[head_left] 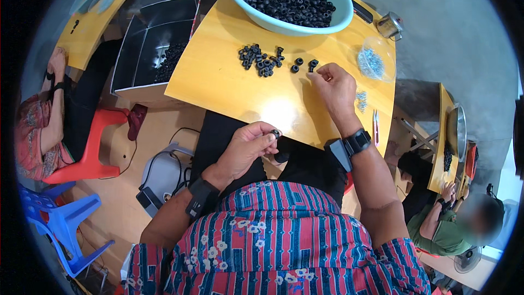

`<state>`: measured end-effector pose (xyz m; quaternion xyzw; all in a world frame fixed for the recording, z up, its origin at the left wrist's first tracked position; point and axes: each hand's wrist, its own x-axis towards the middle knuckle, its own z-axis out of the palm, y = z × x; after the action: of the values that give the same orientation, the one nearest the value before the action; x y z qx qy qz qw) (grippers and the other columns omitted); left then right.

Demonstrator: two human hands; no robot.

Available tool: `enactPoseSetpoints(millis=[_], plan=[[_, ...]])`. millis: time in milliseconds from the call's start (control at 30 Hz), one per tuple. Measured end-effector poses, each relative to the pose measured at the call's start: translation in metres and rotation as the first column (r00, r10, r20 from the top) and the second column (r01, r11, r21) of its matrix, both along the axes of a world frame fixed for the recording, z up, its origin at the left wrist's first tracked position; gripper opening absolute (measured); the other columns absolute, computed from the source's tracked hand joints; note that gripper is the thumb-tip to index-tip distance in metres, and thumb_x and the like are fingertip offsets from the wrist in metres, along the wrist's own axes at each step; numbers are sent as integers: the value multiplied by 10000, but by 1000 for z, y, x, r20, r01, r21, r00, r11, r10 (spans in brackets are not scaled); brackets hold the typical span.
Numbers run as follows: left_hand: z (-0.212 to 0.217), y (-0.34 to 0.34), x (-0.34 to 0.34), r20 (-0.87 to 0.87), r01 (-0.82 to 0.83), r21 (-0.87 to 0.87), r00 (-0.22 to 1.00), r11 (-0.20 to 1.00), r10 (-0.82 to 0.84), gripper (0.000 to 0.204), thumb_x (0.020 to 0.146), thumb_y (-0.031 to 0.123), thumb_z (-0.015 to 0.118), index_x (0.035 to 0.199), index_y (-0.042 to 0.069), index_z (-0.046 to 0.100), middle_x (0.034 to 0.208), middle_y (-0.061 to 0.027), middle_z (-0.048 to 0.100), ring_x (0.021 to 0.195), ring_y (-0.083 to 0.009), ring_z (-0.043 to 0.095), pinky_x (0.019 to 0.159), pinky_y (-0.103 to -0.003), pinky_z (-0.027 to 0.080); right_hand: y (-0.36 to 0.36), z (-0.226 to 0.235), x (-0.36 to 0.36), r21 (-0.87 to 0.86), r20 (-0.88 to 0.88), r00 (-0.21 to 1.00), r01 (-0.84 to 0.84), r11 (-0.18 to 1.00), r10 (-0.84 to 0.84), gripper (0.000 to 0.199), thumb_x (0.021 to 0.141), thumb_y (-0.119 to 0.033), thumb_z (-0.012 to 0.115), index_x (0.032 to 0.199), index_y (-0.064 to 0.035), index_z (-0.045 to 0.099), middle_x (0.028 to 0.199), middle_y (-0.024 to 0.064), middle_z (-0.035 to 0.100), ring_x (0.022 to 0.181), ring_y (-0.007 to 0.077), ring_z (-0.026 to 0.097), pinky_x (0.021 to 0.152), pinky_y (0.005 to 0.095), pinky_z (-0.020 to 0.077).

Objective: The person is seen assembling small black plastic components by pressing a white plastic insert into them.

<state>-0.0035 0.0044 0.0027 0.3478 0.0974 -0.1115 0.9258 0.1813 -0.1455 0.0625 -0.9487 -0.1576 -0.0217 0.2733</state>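
Note:
Between the thumb and forefinger of my left hand point(248, 146), a small black ring-shaped part point(275, 133) is pinched just off the table's near edge. My right hand point(337, 90) is over the yellow table point(218, 79), its thumb and fingers drawn together right beside a pair of black parts point(313, 65). Whether anything sits in those fingertips cannot be made out. Two more black parts point(297, 65) lie to the left of them. Farther left is a loose pile of black parts point(265, 67).
A pale blue basin point(349, 13) heaped with black parts stands at the far edge. On the right are a clear bowl point(388, 57) of small silvery pieces, a loose silvery heap point(361, 101), snips point(376, 127) and a metal cup point(389, 25). A black-lined box point(136, 49) stands left; people sit at both sides.

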Motion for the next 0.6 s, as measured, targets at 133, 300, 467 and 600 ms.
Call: enactPoseSetpoints(millis=[133,300,467,600], plan=[[-2,1,0,10,6,-16,1000,1000,-6,135,920,102,538,1029,29,568,820,-17,590,749,-81,583,738,-237,510,9,4,6,-59,-40,999,29,998,-31,285,727,-313,678,807,-41,647,785,164,651,739,344,622,664,416,492],[-5,1,-3,46,47,-76,998,996,-44,139,920,72,518,1046,30,558,977,-32,586,872,-121,585,825,-296,491,9,3,3,-68,-29,999,23,997,-25,234,756,-265,643,834,-44,649,814,172,648,792,356,616,708,432,482],[0,-3,-3,33,6,-20,999,1000,-5,154,920,102,536,1043,14,562,833,-27,575,758,-91,573,745,-253,515,-1,-9,5,-87,119,989,-75,993,85,183,756,-184,670,806,-10,642,720,151,644,671,299,629,629,374,493],[-1,0,-4,24,37,-17,999,999,-37,146,923,77,511,1057,30,543,958,-13,569,840,-94,562,770,-252,472,-9,-9,-10,-85,221,929,-286,955,298,139,789,-125,633,845,-3,598,752,158,618,696,286,617,642,355,484]])
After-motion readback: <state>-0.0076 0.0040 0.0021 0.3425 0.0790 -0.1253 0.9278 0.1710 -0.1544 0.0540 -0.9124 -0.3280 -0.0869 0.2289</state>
